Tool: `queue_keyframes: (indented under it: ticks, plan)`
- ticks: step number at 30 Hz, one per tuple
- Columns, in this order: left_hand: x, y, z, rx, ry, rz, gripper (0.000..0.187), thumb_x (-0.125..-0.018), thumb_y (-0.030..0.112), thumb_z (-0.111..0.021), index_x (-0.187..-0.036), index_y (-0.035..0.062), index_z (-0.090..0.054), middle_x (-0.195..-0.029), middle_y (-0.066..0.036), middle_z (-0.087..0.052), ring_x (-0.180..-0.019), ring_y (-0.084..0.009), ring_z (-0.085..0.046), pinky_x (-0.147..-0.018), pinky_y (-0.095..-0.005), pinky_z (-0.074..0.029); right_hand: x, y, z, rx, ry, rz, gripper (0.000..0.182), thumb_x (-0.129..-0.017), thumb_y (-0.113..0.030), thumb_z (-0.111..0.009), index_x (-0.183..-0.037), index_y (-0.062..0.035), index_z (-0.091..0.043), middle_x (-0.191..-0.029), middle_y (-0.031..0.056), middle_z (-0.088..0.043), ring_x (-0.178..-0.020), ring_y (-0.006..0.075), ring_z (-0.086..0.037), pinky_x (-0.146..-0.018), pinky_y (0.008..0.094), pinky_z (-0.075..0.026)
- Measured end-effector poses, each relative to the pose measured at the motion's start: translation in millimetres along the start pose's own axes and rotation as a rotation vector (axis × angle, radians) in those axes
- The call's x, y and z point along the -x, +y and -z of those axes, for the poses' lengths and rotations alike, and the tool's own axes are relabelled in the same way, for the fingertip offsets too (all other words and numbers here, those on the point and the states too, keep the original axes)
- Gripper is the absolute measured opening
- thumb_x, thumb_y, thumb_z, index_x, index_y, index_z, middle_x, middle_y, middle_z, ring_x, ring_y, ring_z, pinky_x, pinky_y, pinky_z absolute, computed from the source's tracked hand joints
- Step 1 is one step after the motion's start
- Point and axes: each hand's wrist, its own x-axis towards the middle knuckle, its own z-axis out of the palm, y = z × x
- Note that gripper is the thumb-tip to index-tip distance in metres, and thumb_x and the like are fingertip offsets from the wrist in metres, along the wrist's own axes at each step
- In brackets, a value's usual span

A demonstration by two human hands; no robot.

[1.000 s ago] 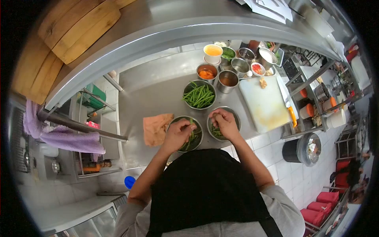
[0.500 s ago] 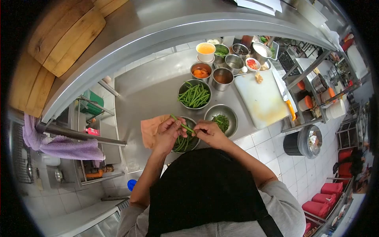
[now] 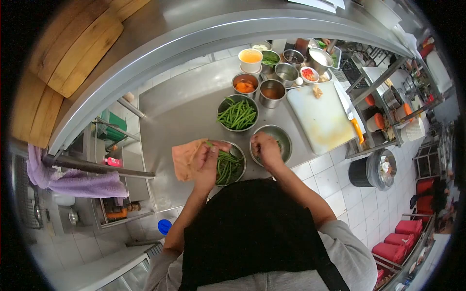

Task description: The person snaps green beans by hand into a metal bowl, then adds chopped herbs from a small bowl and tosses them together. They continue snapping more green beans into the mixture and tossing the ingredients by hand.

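Observation:
My left hand (image 3: pixel 208 156) is closed on a green bean (image 3: pixel 209 144), beside a metal bowl of green beans (image 3: pixel 228 167) and partly over an orange cloth (image 3: pixel 183 160). My right hand (image 3: pixel 266 145) is over another metal bowl (image 3: pixel 286 140), its fingers bent together; what they hold, if anything, is too small to tell. That hand hides most of the green bits in the bowl. A fuller bowl of green beans (image 3: pixel 238 113) stands behind these two.
A white cutting board (image 3: pixel 320 119) lies to the right, with an orange-handled knife (image 3: pixel 357 130) along its edge. Metal containers of ingredients (image 3: pixel 272 92) stand at the back. A metal shelf (image 3: pixel 204 31) arches across the top. A bin (image 3: pixel 361 173) stands on the floor.
My right hand has moved right, away from my left hand and the bean, to over the right bowl. My left hand still holds the bean and is slightly lower, over the cloth's edge.

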Motion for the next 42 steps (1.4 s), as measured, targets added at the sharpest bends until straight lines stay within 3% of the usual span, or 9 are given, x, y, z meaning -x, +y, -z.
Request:
queue_keyframes:
  ticks: [3, 6, 9, 14, 20, 23, 25, 31, 42]
  plan:
    - [-1.7, -24.7, 24.2, -0.153, -0.058, 0.281, 0.016, -0.099, 0.010, -0.049, -0.106, 0.0021, -0.061, -0.098, -0.012, -0.066, -0.090, -0.0255, -0.065, -0.083, -0.0373, -0.051, -1.2, -10.5, 9.7, -0.344, -0.108, -0.081, 0.014, -0.094, -0.018, -0.052, -0.090, -0.0058, -0.059, -0.072, 0.0032, -0.055, -0.065, 0.0138, -0.053, -0.057, 0.0270, -0.042]
    - [4.1, -62.0, 34.5, -0.788, -0.376, 0.188, 0.020, -0.091, 0.009, -0.054, -0.107, -0.0007, -0.060, -0.102, -0.020, -0.066, -0.097, -0.0364, -0.064, -0.086, -0.0415, -0.051, 13.3, -28.5, 17.5, -0.301, -0.197, -0.169, 0.013, -0.093, -0.014, -0.051, -0.097, -0.0040, -0.058, -0.079, 0.0041, -0.058, -0.065, 0.0145, -0.053, -0.058, 0.0271, -0.043]
    - [10.3, -96.4, 36.0, -0.973, -0.603, 0.091, 0.027, -0.085, 0.010, -0.059, -0.109, -0.0019, -0.060, -0.104, -0.024, -0.064, -0.100, -0.0425, -0.060, -0.087, -0.0463, -0.050, 19.4, -27.9, 22.1, -0.206, -0.235, -0.168, 0.015, -0.091, -0.012, -0.051, -0.100, -0.0030, -0.060, -0.082, 0.0044, -0.059, -0.065, 0.0140, -0.052, -0.058, 0.0265, -0.043]
    - [1.8, -98.0, 28.8, -1.071, -0.659, 0.038, 0.025, -0.085, 0.008, -0.059, -0.107, -0.0012, -0.063, -0.102, -0.021, -0.064, -0.094, -0.0408, -0.062, -0.083, -0.0480, -0.050, 24.1, -19.3, 28.5, -0.198, -0.204, -0.161, 0.021, -0.088, -0.010, -0.052, -0.106, -0.0020, -0.062, -0.080, 0.0021, -0.059, -0.064, 0.0113, -0.049, -0.057, 0.0247, -0.041]
    - [-10.2, -50.8, 20.8, -0.639, -0.370, 0.113, 0.014, -0.091, 0.011, -0.059, -0.095, -0.0006, -0.063, -0.091, -0.017, -0.061, -0.086, -0.0345, -0.062, -0.079, -0.0396, -0.048, 29.4, -19.3, 29.0, 0.201, -0.242, -0.092, 0.019, -0.091, -0.013, -0.061, -0.106, -0.0032, -0.066, -0.079, -0.0014, -0.056, -0.067, 0.0080, -0.050, -0.059, 0.0243, -0.042]
    - [-12.3, -48.7, 25.1, -0.538, -0.313, -0.043, 0.012, -0.093, 0.010, -0.055, -0.090, -0.0005, -0.060, -0.088, -0.012, -0.060, -0.084, -0.0274, -0.060, -0.080, -0.0339, -0.046, 23.9, -17.2, 16.9, 0.464, -0.252, 0.049, 0.020, -0.092, -0.013, -0.062, -0.108, -0.0028, -0.066, -0.082, 0.0025, -0.060, -0.069, 0.0106, -0.055, -0.062, 0.0268, -0.046]
    - [-12.7, -36.6, 25.4, -0.422, -0.389, 0.153, 0.012, -0.095, 0.009, -0.053, -0.090, 0.0001, -0.059, -0.084, -0.007, -0.059, -0.083, -0.0201, -0.058, -0.081, -0.0299, -0.045, 26.7, -27.1, -0.9, 0.671, -0.251, 0.422, 0.018, -0.093, -0.012, -0.061, -0.108, -0.0022, -0.064, -0.077, 0.0024, -0.057, -0.067, 0.0114, -0.053, -0.062, 0.0273, -0.044]
    - [-5.8, -8.5, 14.4, -0.273, -0.483, 0.283, 0.016, -0.100, 0.014, -0.051, -0.094, 0.0027, -0.061, -0.079, 0.000, -0.059, -0.081, -0.0096, -0.055, -0.077, -0.0253, -0.044, 10.5, -41.4, -16.5, 0.800, -0.444, 0.716, 0.019, -0.089, -0.009, -0.061, -0.106, -0.0014, -0.065, -0.093, 0.0145, -0.063, -0.078, 0.0239, -0.063, -0.070, 0.0350, -0.050]
    - [0.1, -0.8, 12.2, -0.469, -0.512, 0.113, 0.013, -0.098, 0.012, -0.055, -0.098, 0.0018, -0.064, -0.081, -0.001, -0.058, -0.077, -0.0096, -0.054, -0.072, -0.0259, -0.045, 20.1, -36.1, -15.0, 0.718, -0.433, 0.442, 0.015, -0.081, -0.011, -0.066, -0.093, -0.0016, -0.064, -0.084, 0.0113, -0.067, -0.072, 0.0231, -0.065, -0.065, 0.0353, -0.050]
